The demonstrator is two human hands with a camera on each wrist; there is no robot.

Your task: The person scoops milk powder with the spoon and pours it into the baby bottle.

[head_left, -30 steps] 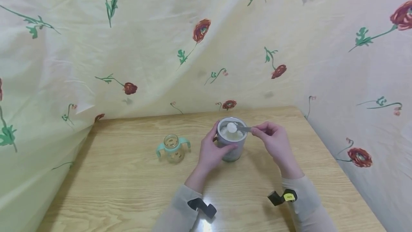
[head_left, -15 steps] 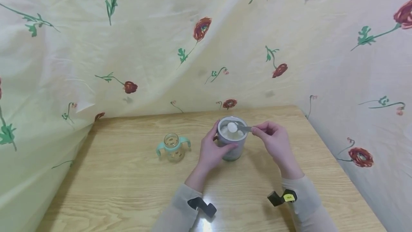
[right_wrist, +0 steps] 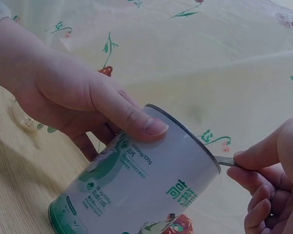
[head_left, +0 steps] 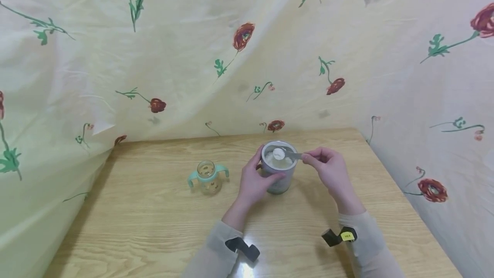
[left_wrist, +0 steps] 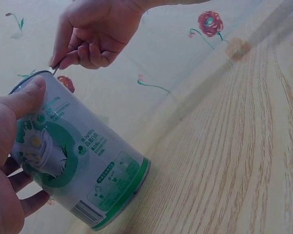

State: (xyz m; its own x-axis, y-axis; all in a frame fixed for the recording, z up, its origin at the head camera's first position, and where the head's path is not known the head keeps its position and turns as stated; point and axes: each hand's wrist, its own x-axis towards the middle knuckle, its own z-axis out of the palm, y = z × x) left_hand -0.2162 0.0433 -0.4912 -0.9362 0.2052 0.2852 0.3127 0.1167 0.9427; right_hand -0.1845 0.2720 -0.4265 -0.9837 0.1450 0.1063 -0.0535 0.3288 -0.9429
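A white and green milk powder can (left_wrist: 83, 151) stands without a lid on the table, pale powder inside its mouth. My left hand (head_left: 254, 180) grips its left side, thumb across the front near the rim. Between thumb and forefinger, my right hand (head_left: 329, 168) pinches the grey handle of a scoop (head_left: 293, 155) at the can's right rim. The scoop's round bowl (head_left: 278, 154) is heaped with white powder and sits over the can's mouth. In both wrist views the can's wall hides the bowl.
A clear baby bottle (head_left: 209, 180) with two mint-green handles stands open-topped to the left of the can. The wooden table (head_left: 154, 209) ends at the back against a flower-printed cloth (head_left: 185, 55), which also hangs along both sides.
The powder in the scoop's bowl shows a more uneven top now. Both hands and the can stay almost where they were; the head view shifts slightly.
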